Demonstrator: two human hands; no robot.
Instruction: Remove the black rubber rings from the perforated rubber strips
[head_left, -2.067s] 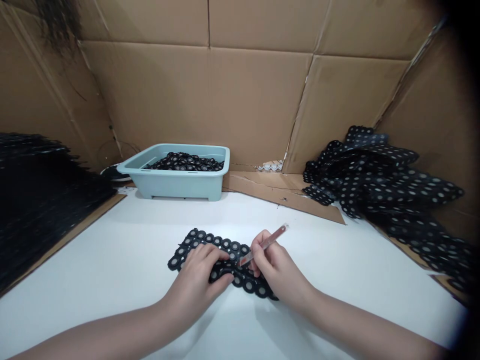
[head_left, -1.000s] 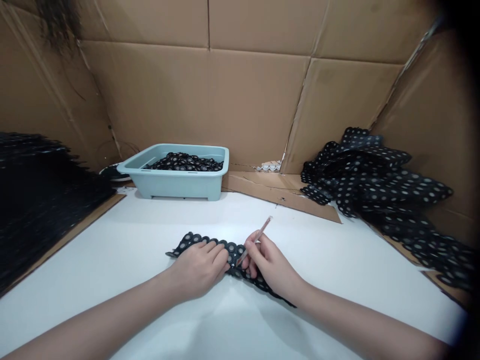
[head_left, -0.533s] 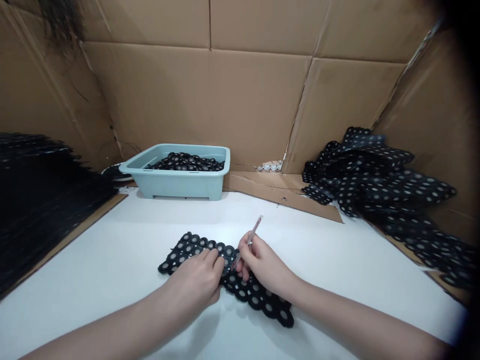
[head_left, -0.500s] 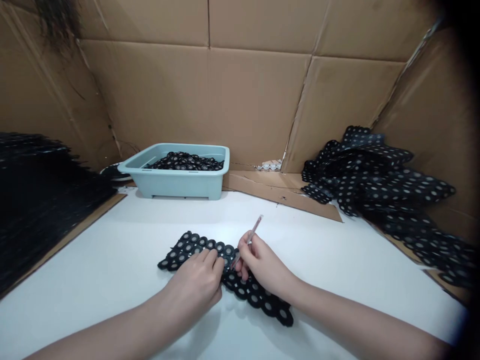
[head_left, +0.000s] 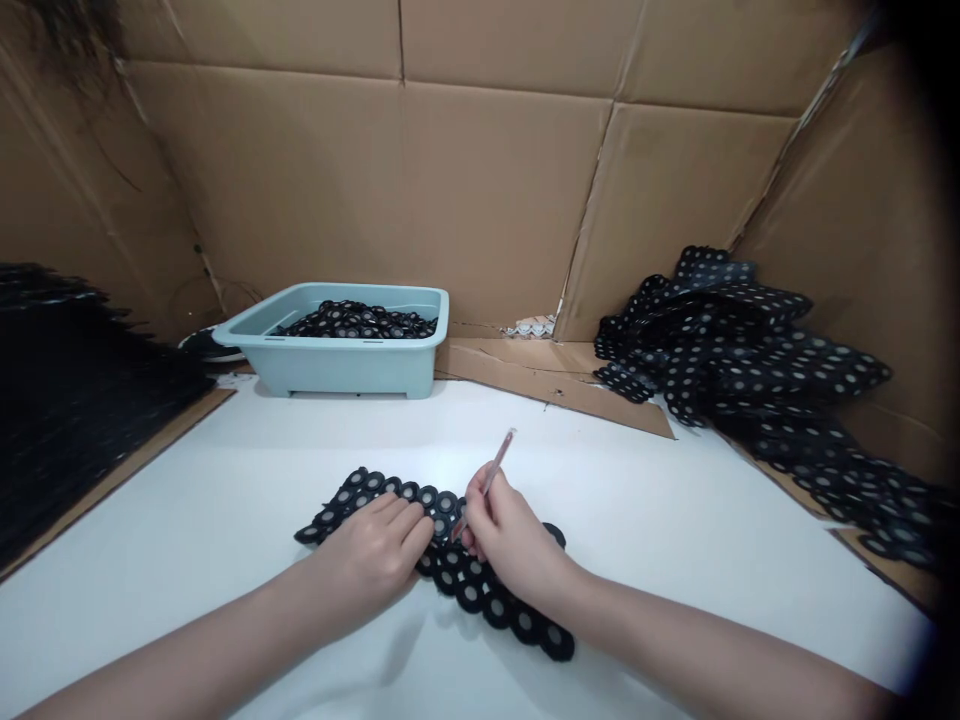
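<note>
A strip of joined black rings with pale grey centres (head_left: 470,597) lies slantwise on the white table. My left hand (head_left: 379,545) is closed on the strip's left part, its fingers curled and covering some of the rings. In my right hand (head_left: 517,545) is a thin, pencil-like stick (head_left: 497,463), pinched and tilted, its upper end pointing away from me. The stick's reddish lower end comes down at the rings just right of my left hand. Whether that tip touches the strip, I cannot tell. My right hand hides part of the strip's right half.
A light blue plastic basin (head_left: 345,368) holding a heap of black ring pieces stands at the back left. Dotted black sheets (head_left: 750,350) are piled at the right. A dark stack (head_left: 90,410) rises at the left edge. Cardboard walls (head_left: 495,200) enclose the white table (head_left: 247,500).
The whole view has shifted slightly left. Both hands and the strip appear a little further left, and the stick's lower end stays near the same rings. Both holds are unchanged.
</note>
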